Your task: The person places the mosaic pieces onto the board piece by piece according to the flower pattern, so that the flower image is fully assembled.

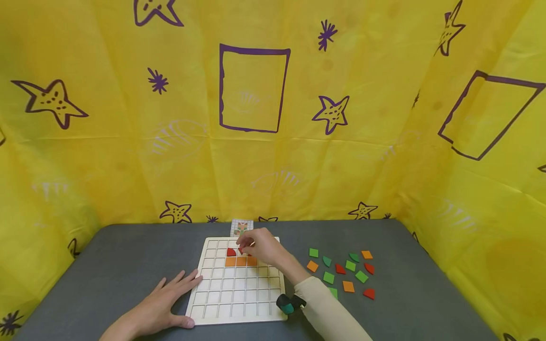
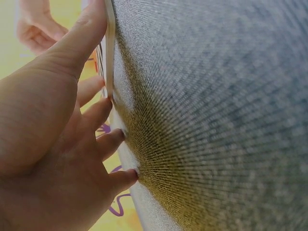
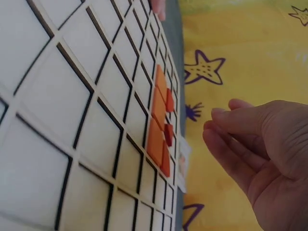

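Board [image 1: 239,298] bearing three orange squares [image 1: 241,261], two hands [image 1: 159,303] [image 1: 264,247]

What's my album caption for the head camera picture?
Left hand touches the white grid board; right hand hovers over red pieces.

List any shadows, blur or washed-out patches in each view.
Head: soft shadow on the board near the right hand; left wrist: backdrop pale and washed out, table blurring toward the right edge; right wrist: dark shadows along the grid lines.
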The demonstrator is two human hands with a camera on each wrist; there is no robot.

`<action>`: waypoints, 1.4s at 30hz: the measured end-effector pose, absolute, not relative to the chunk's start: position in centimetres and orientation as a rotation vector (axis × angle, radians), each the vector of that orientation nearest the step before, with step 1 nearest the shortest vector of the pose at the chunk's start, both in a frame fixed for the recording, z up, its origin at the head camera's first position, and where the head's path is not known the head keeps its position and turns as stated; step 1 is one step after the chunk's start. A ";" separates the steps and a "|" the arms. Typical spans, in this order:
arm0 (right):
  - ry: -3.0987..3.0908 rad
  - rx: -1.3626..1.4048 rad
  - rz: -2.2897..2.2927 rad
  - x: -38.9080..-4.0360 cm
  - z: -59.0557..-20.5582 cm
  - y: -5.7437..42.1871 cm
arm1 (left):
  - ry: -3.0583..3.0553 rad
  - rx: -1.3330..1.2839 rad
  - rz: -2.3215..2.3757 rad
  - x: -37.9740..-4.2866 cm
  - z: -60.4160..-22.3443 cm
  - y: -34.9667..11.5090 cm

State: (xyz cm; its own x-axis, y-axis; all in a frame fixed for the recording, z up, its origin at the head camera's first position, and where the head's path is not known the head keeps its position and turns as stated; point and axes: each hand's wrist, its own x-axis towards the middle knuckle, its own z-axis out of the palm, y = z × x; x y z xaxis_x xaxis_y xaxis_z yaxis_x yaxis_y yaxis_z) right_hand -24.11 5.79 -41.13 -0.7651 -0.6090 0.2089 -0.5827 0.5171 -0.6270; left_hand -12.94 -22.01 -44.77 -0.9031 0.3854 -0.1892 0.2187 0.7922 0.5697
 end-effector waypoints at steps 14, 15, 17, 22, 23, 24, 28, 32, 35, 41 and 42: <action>2.762 -1.055 -1.131 -24.6 -40.3 11.0 | 2.691 0.457 0.789 -12.9 -44.7 -22.1; 2.770 -1.049 -1.132 -24.7 -40.4 11.4 | 2.691 0.454 0.788 -12.9 -44.7 -22.1; 2.784 -1.039 -1.141 -24.7 -40.4 12.3 | 2.689 0.445 0.787 -13.0 -44.7 -22.0; 2.807 -1.014 -1.172 -24.7 -40.9 14.4 | 2.686 0.422 0.783 -13.0 -44.7 -22.0; 2.811 -1.009 -1.182 -24.7 -41.0 14.8 | 2.686 0.419 0.779 -13.0 -44.7 -22.0; 2.816 -0.998 -1.187 -24.7 -41.2 15.3 | 2.686 0.417 0.778 -13.0 -44.7 -22.0; 2.844 -0.940 -1.187 -24.7 -41.6 17.1 | 2.689 0.415 0.770 -13.0 -44.7 -22.0; 2.867 -0.870 -1.177 -24.6 -41.9 19.3 | 2.693 0.426 0.771 -13.0 -44.8 -22.0; 2.895 -0.838 -1.156 -24.7 -42.0 21.2 | 2.695 0.438 0.780 -13.0 -44.9 -22.0; 2.948 -0.769 -1.128 -24.6 -42.2 24.8 | 2.690 0.462 0.811 -12.9 -44.8 -22.2; 2.959 -0.756 -1.122 -24.6 -42.4 25.3 | 2.687 0.466 0.815 -12.9 -44.9 -22.2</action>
State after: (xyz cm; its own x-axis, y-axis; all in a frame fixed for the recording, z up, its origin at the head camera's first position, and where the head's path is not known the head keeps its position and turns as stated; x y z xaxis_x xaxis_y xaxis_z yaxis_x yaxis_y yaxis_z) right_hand -24.55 25.34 -42.36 -0.8862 -0.3824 0.2615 -0.4596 0.6555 -0.5992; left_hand -12.88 -22.24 -44.88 -0.9044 0.3856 -0.1827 0.2192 0.7871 0.5765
